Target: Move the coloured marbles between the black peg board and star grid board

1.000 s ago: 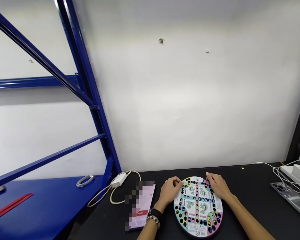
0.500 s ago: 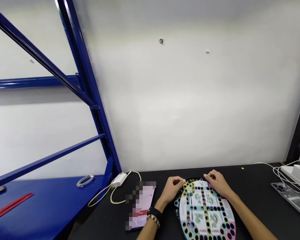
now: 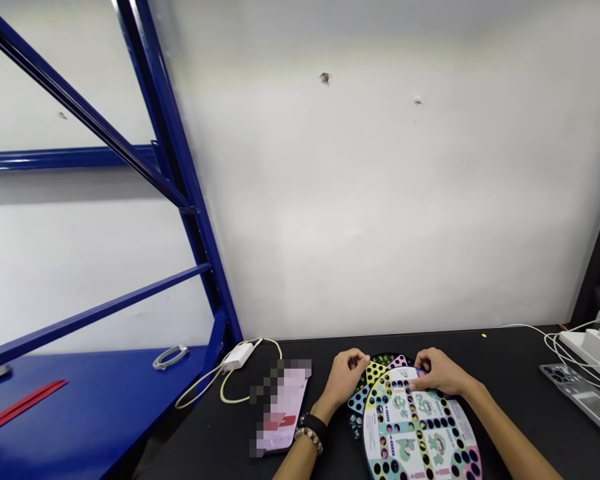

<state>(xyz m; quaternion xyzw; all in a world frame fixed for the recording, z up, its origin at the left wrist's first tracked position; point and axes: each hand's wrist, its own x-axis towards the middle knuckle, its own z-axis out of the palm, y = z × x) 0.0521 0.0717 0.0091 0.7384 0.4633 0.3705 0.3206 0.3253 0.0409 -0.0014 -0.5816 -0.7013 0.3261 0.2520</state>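
Two stacked round game boards lie on the black table. The upper board [image 3: 415,433], printed with a white, teal and pink track of black holes, sits shifted toward me. Behind and beneath it, a dark lower board [image 3: 375,373] shows yellow, pink and teal sections. My left hand [image 3: 347,381], fingers curled, is at the far left of the upper board, above the lower board. My right hand [image 3: 440,373] lies with its fingers over the far edge of the upper board. A black band and a bead bracelet circle my left wrist.
Left of my left hand lie a pixelated flat pink-and-white object [image 3: 283,407] and a white charger [image 3: 237,357] with its cable. A power strip [image 3: 593,345] and a clear flat tray [image 3: 580,403] sit at right. A blue metal shelf [image 3: 80,400] stands at left.
The upper board has slid toward me and off the lower board, uncovering more of the lower board's coloured sections. My right hand has moved further onto the upper board.
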